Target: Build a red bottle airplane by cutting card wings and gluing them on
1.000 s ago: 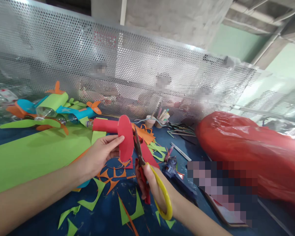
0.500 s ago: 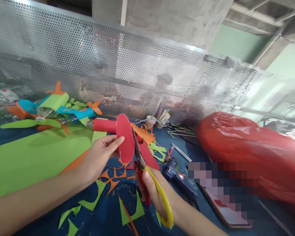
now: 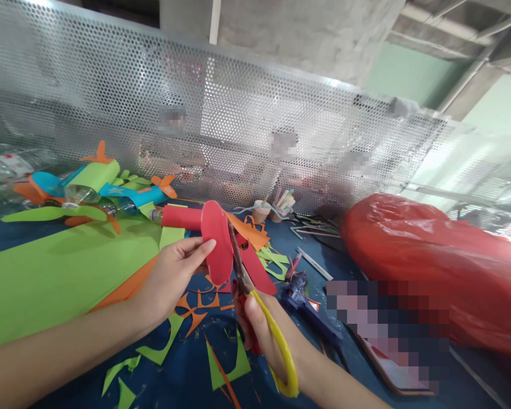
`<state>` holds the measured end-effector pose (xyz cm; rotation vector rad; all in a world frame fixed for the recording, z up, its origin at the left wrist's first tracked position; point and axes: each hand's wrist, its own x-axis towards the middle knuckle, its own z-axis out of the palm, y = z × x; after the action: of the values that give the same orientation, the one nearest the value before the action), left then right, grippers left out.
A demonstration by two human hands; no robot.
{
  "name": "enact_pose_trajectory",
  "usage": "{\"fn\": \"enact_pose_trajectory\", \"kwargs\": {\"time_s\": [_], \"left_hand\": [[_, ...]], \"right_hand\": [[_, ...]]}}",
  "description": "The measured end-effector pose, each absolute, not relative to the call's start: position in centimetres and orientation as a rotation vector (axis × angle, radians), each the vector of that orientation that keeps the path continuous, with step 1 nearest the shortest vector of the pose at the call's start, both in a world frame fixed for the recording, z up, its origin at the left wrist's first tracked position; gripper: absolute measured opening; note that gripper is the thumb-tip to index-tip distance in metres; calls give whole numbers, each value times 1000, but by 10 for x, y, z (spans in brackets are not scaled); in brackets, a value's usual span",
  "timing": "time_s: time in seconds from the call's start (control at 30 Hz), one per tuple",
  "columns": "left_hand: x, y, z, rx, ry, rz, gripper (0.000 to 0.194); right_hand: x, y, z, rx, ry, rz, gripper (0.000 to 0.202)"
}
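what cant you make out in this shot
- Head view: left hand's fingertips behind the red paper oval, hidden by it.
- Head view: contents of the red plastic bag, hidden by its plastic.
- Head view: most of the phone's screen, pixelated.
- Head view: wording on the bottle label, blurred.
- Head view: scissors' lower handle, partly covered by the right hand.

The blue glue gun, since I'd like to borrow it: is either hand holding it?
No, the left hand holds red paper, the right hand holds scissors, and the glue gun lies apart.
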<state>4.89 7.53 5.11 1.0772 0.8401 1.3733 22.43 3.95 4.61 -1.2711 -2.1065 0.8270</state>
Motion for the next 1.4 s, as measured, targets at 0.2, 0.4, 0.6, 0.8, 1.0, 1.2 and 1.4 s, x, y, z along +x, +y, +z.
{"fn": "enact_pose_trajectory", "kwargs": {"time_s": [0.2, 0.4, 0.6, 0.8, 1.0, 1.2, 1.4], "left_hand": [[51, 70, 54, 1062, 851, 1378, 21], [51, 70, 54, 1058, 849, 1385, 21], [51, 70, 53, 1063, 854, 1390, 20], [51, 70, 53, 1064, 856, 1395, 20], [51, 70, 53, 1074, 852, 1391, 22], [51, 70, 53, 1068, 868, 1400, 22], [52, 69, 54, 1052, 862, 1396, 19]], "right_hand": [[224, 40, 45, -1252, -2091, 865, 63], [226, 41, 44, -1250, -2106, 868, 61], [225, 40, 45, -1260, -2115, 845, 63], [225, 40, 43, -1237, -2078, 900, 62], [225, 41, 39, -1236, -2062, 923, 61], [227, 41, 34, -1220, -2051, 970, 61], [226, 41, 35, -1219, -2040, 936, 60]]}}
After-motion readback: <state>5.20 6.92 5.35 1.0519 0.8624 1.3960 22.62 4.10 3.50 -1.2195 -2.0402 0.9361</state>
